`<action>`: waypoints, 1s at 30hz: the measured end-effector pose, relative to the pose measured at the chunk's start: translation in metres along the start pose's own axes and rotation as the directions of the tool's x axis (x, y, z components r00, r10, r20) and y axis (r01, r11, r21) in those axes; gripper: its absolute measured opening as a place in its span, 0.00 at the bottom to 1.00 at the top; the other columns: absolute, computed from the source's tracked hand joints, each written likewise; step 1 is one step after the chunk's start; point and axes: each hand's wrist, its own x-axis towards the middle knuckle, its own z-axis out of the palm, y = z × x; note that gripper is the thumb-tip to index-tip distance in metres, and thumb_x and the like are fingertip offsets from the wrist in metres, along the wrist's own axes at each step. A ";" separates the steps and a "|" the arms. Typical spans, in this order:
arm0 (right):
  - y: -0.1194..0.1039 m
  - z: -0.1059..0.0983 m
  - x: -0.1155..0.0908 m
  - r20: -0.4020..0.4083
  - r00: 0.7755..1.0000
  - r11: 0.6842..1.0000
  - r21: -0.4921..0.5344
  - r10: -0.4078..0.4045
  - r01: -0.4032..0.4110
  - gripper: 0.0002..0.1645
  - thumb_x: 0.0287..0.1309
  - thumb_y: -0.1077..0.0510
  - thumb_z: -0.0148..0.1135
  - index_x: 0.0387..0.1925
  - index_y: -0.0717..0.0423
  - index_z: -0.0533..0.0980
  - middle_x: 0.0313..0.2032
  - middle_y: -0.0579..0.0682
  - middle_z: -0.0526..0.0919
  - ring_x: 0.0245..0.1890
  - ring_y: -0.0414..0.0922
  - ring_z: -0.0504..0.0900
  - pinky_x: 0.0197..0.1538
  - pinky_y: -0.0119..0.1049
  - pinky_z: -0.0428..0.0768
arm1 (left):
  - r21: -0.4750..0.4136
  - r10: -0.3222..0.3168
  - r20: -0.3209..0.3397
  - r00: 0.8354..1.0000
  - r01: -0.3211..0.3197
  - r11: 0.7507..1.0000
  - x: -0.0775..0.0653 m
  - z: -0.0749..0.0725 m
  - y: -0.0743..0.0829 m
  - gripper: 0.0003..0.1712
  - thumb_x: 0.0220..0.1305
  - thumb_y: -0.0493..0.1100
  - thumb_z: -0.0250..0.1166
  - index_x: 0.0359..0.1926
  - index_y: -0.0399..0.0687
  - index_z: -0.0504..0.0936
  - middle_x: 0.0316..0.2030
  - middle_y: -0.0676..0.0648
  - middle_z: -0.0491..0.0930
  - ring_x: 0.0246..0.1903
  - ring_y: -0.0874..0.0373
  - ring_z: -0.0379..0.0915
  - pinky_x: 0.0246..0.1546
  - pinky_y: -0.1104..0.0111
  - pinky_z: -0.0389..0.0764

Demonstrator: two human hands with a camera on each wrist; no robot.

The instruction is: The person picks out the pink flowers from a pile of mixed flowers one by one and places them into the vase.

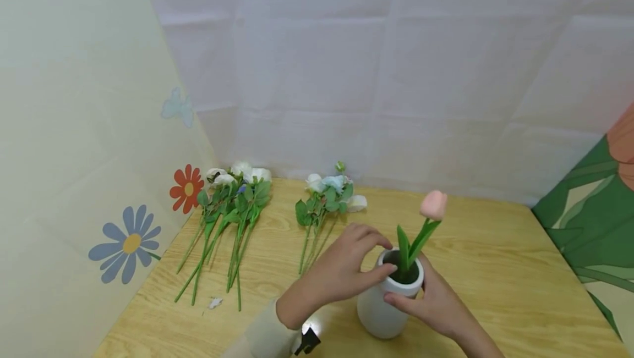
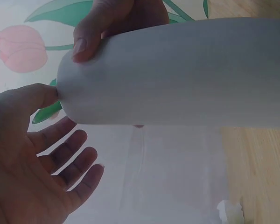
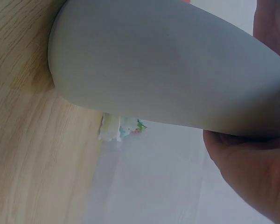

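A white vase (image 1: 381,311) stands on the wooden table with a pink tulip (image 1: 433,205) in its mouth, leaning right. My right hand (image 1: 436,303) grips the vase near the top, its thumb on the front below the rim. My left hand (image 1: 346,264) is at the left of the mouth, thumb reaching over the opening and fingers at the far rim. The left wrist view shows the left hand's fingers (image 2: 77,163) spread apart beside the vase (image 2: 177,74). In the right wrist view, the right hand (image 3: 252,172) lies against the vase (image 3: 163,60). The tulip's lower stem is hidden inside.
Several white flowers with long green stems (image 1: 238,204) lie at the table's left. A smaller bunch of white and pale blue flowers (image 1: 329,193) lies behind the left hand. A small white scrap (image 1: 215,303) is near the stems. Pale cloth (image 1: 376,72) hangs behind the table (image 1: 505,270).
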 end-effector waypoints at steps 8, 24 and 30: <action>-0.001 0.000 0.000 -0.035 0.999 0.999 -0.046 0.008 -0.009 0.46 0.52 0.57 0.78 0.67 0.59 0.63 0.55 0.53 0.81 0.54 0.39 0.78 0.53 0.43 0.78 | -0.048 -0.084 0.062 0.995 0.087 0.995 -0.009 -0.005 -0.011 0.19 0.74 0.56 0.60 0.55 0.50 0.81 0.55 0.52 0.78 0.59 0.60 0.72 0.60 0.69 0.76; 0.000 0.001 -0.001 -0.030 0.998 0.998 -0.021 0.053 -0.054 0.48 0.53 0.55 0.78 0.69 0.60 0.62 0.55 0.53 0.81 0.58 0.49 0.77 0.57 0.61 0.73 | -0.034 -0.303 0.113 0.946 0.309 0.951 -0.038 -0.019 -0.047 0.18 0.74 0.50 0.61 0.60 0.49 0.78 0.62 0.48 0.75 0.63 0.53 0.72 0.62 0.57 0.76; -0.001 0.001 -0.001 -0.026 0.998 0.998 -0.009 0.065 -0.065 0.47 0.53 0.55 0.78 0.69 0.59 0.62 0.55 0.52 0.81 0.58 0.51 0.76 0.58 0.62 0.73 | -0.044 -0.358 0.090 0.929 0.363 0.931 -0.047 -0.023 -0.061 0.20 0.74 0.47 0.62 0.62 0.48 0.78 0.63 0.45 0.75 0.65 0.49 0.70 0.62 0.53 0.76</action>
